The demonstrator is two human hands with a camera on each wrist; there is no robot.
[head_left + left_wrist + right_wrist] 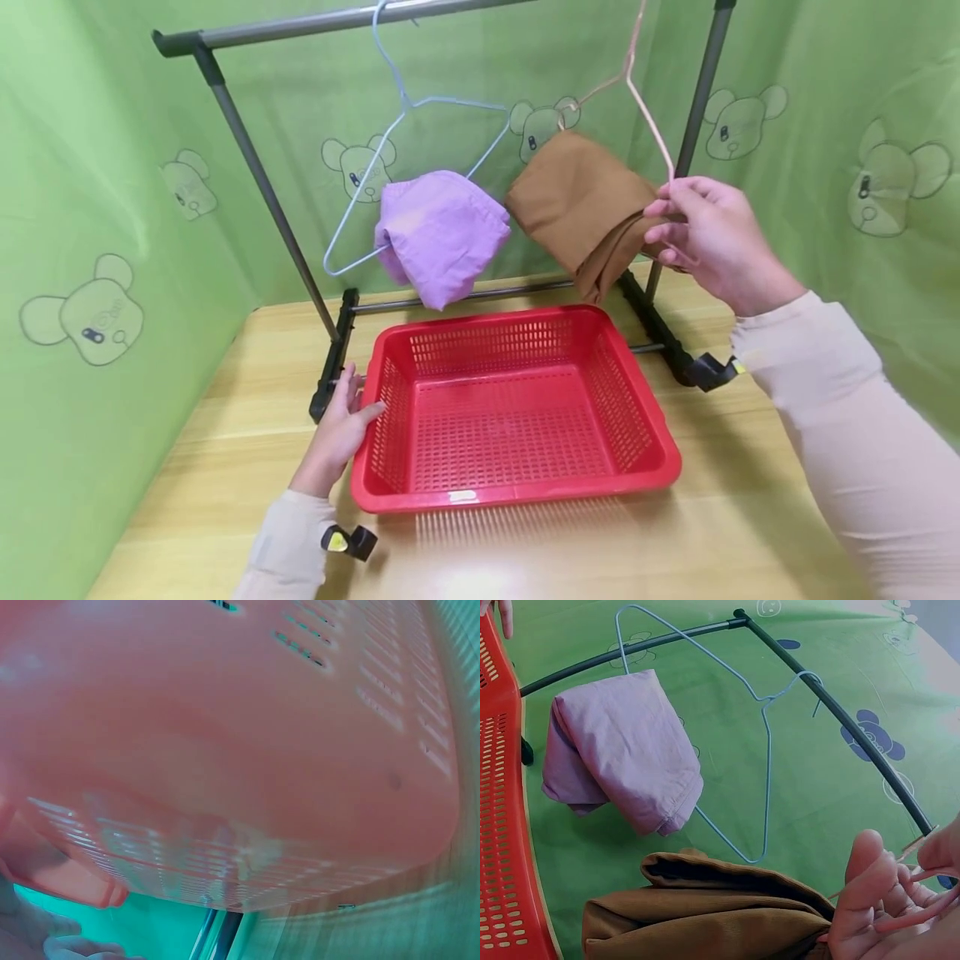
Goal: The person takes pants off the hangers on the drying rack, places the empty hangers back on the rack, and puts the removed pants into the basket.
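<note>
My right hand [708,237] grips the lower right corner of a pink hanger [647,112] with thumb and fingers. A folded brown garment [581,200] hangs at the hanger's lower part, its right end touching my fingers. In the right wrist view, the brown garment [705,922] bunches right beside the hand [885,900]. My left hand [337,429] holds the left rim of a red perforated basket [517,492], thumb over the rim and fingers outside. The basket's wall [225,750] fills most of the left wrist view. No items lie in the basket.
A blue hanger [360,187] with a folded purple garment [442,233] over its lower bar hangs left of the brown one. Both hang from a grey metal rack [300,29] standing on the wooden table [225,467]. Green curtains [97,183] surround it.
</note>
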